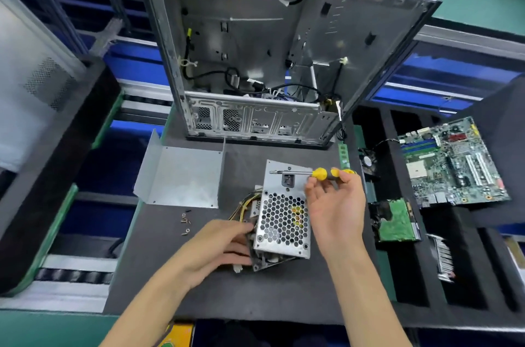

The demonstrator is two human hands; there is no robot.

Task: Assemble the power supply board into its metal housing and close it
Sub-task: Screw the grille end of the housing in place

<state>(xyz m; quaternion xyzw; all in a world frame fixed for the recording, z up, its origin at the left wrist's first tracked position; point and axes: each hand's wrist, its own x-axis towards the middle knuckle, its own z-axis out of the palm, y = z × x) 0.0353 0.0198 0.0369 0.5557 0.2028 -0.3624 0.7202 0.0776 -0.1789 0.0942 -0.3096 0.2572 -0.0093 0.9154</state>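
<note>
Covering the bench, a dark grey mat (284, 289) carries an open computer case (255, 48), a motherboard (451, 161) at right and loose screws (185, 223). Mid-mat, the perforated metal housing (284, 218) lies tilted, yellow wires (244, 204) trailing; its cover (181, 176) rests apart. The left hand (221, 244) grips the housing's side; the right hand (335, 204) pinches a yellow-handled screwdriver (312, 173).

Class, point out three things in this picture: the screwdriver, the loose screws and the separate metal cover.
screwdriver (321, 173), head view, on its yellow handle.
loose screws (185, 222), head view, middle of the small cluster on the mat.
metal cover (186, 176), head view, on its flat inner face.
</note>
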